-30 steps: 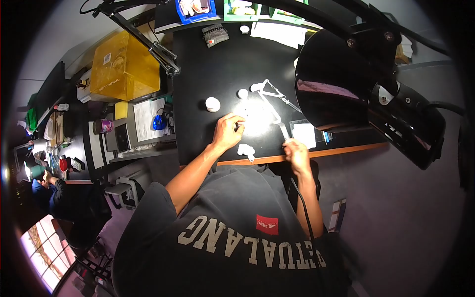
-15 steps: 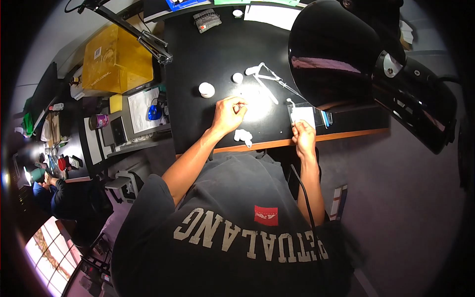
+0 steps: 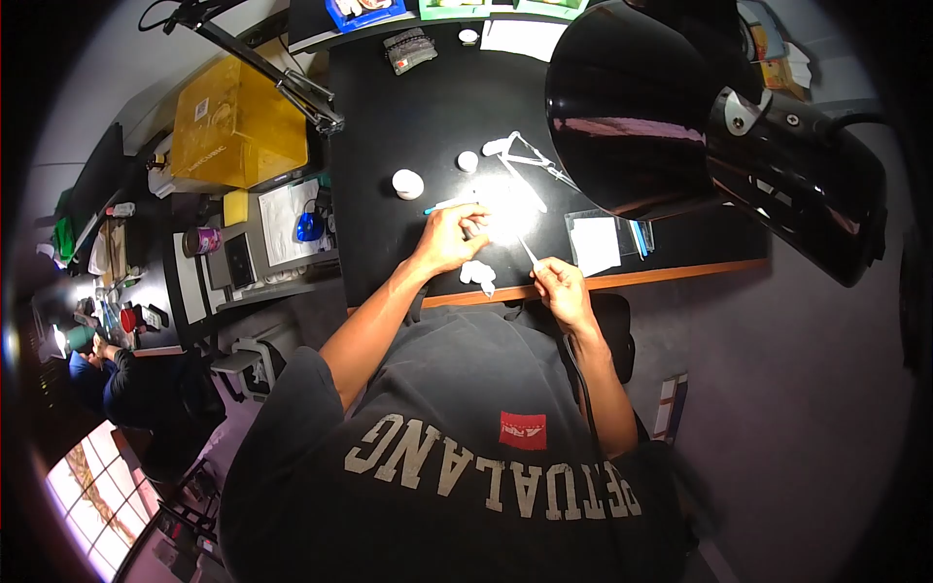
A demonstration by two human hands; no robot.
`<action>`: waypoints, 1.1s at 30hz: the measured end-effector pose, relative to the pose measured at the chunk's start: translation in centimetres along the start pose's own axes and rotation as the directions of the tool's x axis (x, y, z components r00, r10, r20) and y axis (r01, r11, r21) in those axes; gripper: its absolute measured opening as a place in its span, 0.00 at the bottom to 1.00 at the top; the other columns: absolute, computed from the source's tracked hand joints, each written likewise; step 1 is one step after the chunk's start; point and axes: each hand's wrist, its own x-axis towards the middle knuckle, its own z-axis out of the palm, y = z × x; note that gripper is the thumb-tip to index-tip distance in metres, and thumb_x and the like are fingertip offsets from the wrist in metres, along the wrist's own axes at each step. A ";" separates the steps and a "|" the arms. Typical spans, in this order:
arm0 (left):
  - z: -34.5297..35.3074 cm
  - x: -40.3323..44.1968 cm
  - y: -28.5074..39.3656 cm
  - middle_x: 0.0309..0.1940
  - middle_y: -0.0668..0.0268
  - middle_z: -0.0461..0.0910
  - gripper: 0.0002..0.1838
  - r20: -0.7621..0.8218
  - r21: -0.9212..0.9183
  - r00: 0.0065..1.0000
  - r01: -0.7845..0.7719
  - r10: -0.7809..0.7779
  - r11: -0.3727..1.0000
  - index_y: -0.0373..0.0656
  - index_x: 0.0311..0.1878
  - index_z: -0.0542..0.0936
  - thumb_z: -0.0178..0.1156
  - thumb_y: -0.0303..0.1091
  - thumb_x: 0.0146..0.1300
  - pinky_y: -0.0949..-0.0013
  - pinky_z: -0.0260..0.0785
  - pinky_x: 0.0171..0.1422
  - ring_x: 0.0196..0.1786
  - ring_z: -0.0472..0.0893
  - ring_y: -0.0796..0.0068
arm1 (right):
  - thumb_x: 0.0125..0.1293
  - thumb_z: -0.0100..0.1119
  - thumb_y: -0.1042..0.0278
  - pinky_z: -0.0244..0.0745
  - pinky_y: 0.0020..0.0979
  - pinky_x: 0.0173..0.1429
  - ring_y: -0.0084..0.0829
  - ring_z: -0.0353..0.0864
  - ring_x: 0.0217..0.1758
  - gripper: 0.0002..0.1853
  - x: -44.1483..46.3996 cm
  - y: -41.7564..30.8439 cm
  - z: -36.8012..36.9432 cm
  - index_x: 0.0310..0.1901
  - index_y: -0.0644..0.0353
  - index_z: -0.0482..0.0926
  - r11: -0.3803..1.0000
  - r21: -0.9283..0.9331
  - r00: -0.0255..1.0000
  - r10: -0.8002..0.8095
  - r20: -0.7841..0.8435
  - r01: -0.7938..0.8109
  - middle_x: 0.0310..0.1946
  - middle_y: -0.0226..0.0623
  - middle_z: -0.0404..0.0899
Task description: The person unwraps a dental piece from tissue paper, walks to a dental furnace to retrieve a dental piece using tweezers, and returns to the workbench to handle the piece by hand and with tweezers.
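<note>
My left hand is over the black desk at the edge of the bright lamp glare, fingers bent together; what they hold is washed out. A thin blue-ended stick shows just beyond its fingers; I cannot tell if it is gripped. My right hand, near the desk's front edge, pinches a slim pointed silver tool aimed at the glare. Between the hands lie crumpled white pieces. Ahead are a white jar, a small round white item and a white thin-armed frame.
A large black lamp hangs low over the right side. Right of my right hand lie a white sheet and several blue sticks. A yellow box stands at left. Another person sits at a far-left desk.
My right hand has left the white sheet and come toward my left hand, now with the silver tool showing. The blue-ended stick has come into sight by my left hand, which has shifted slightly nearer.
</note>
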 end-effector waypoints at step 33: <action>0.8 -0.3 1.8 0.34 0.68 0.85 0.14 -0.020 -0.048 0.992 -0.127 0.127 0.991 0.38 0.43 0.88 0.75 0.27 0.51 0.78 0.69 0.34 0.29 0.77 0.83 | 0.74 0.55 0.67 0.57 0.20 0.25 0.13 0.64 0.20 0.11 -0.3 -1.1 0.7 0.34 0.63 0.80 0.996 -0.086 1.000 -0.018 0.017 0.020 0.19 0.22 0.71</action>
